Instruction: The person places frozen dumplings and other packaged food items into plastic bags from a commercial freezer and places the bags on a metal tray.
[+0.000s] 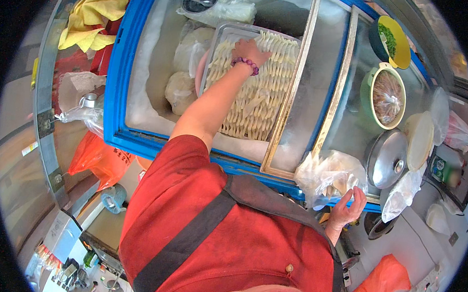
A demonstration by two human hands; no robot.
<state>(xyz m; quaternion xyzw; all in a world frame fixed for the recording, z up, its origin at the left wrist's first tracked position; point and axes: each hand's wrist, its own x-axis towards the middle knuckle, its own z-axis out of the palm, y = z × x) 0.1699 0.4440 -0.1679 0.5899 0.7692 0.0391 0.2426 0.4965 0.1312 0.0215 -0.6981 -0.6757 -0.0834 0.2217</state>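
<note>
My left hand (250, 53), with a purple bead bracelet on its wrist, reaches into the chest freezer. It is at the upper part of a clear plastic tray (219, 38) with rows of pale dumplings (275, 75). Its fingertips are hidden, so its grip cannot be told. A few dumplings lie across the rows lower in the tray. To the right, my right hand (350, 205) is raised with fingers apart, at the lower edge of a clear plastic bag (329, 175) with pale pieces inside. The bag rests on the freezer's front edge and glass lid.
The blue freezer frame (119, 64) and sliding glass lids (321, 71) surround the opening. On the lids stand a bowl of chopped greens (388, 37), a green-and-cream bowl with a bagged food (387, 96) and a metal lid (388, 158). Bagged items (181, 91) lie left of the tray.
</note>
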